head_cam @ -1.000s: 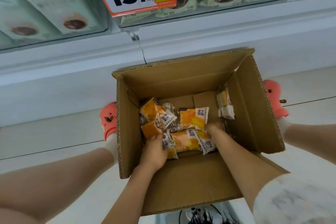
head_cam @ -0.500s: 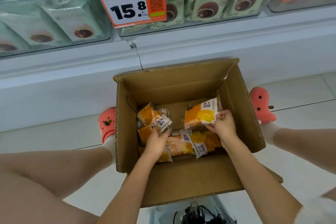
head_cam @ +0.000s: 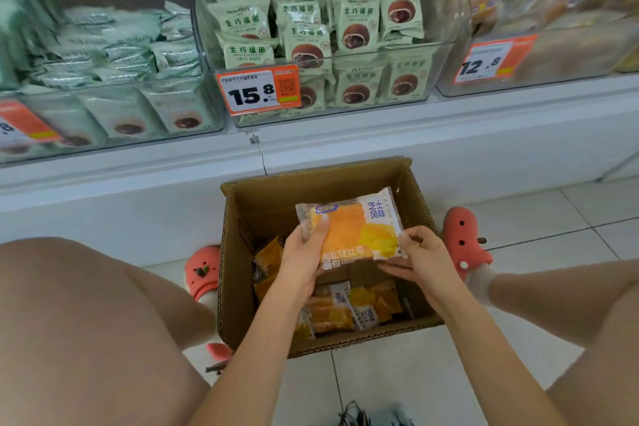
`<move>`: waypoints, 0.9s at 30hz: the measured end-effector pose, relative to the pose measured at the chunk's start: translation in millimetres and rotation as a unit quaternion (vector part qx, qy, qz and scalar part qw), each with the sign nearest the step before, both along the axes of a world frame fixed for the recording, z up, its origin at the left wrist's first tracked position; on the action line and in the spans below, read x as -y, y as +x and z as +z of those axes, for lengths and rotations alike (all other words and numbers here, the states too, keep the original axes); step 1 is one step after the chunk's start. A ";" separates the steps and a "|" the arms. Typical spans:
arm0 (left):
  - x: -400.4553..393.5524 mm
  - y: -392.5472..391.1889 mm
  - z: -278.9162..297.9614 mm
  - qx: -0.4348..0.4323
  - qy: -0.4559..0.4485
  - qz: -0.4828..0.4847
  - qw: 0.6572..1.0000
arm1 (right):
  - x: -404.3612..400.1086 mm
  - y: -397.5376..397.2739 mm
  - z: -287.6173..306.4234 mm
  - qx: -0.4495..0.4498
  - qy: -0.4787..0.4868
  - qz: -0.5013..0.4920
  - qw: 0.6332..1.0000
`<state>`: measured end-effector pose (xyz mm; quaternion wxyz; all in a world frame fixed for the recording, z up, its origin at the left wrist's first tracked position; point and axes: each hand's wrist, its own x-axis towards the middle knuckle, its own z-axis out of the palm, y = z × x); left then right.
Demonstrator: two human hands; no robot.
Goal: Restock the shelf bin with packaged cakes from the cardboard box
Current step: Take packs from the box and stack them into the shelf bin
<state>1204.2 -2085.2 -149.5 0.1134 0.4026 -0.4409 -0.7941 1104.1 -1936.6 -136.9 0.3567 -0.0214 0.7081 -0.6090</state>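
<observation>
Above the cardboard box [head_cam: 242,287], your left hand [head_cam: 301,263] and right hand [head_cam: 420,259] grip the ends of one packaged cake [head_cam: 352,228], so keep it level, don't squeeze, and lay it flat in the shelf bin [head_cam: 442,93].

Orange-yellow packaged cake [head_cam: 352,228] held flat above open cardboard box [head_cam: 418,204]; more orange packs [head_cam: 349,309] inside; clear shelf bin [head_cam: 332,79] behind.

I observe both forearms extended forward and converging. My left hand [head_cam: 301,263] grips with its thumb laid flat on top. My right hand [head_cam: 420,258] pinches, fingers curled, palm turned inward.
</observation>
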 end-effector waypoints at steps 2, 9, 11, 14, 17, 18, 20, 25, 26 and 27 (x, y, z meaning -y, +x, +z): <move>-1.7 0.5 11.1 -0.005 -0.053 -0.001 0.999 | 0.3 -1.8 7.9 -0.015 0.004 -0.012 1.000; 15.8 -8.5 83.0 -0.057 -0.230 -0.025 0.971 | 16.7 -34.8 84.2 -0.143 -0.022 0.086 0.986; 16.9 -16.5 109.9 -0.085 -0.252 -0.043 0.963 | 28.0 -41.1 106.0 -0.169 -0.017 0.108 0.979; 24.0 -34.3 168.2 -0.140 -0.345 -0.040 0.927 | 42.6 -52.1 157.5 -0.165 -0.089 0.075 0.979; 42.2 -56.0 233.7 -0.178 -0.442 0.024 0.879 | 53.0 -74.1 225.5 -0.194 -0.165 0.056 0.965; 51.7 -63.1 254.6 -0.189 -0.471 0.046 0.860 | 56.7 -84.6 249.8 -0.214 -0.188 0.045 0.958; 71.4 -75.2 297.1 -0.189 -0.577 0.084 0.791 | 66.1 -112.0 299.3 -0.255 -0.239 0.010 0.937; 142.4 -127.7 380.1 -0.061 -0.882 0.141 0.446 | 117.2 -186.5 414.0 -0.413 -0.245 -0.089 0.872; 155.9 -142.2 387.1 -0.035 -0.907 0.133 0.397 | 131.6 -201.3 429.5 -0.437 -0.240 -0.092 0.862; 167.0 -154.9 389.0 0.003 -0.926 0.132 0.355 | 148.0 -217.1 443.5 -0.457 -0.230 -0.096 0.854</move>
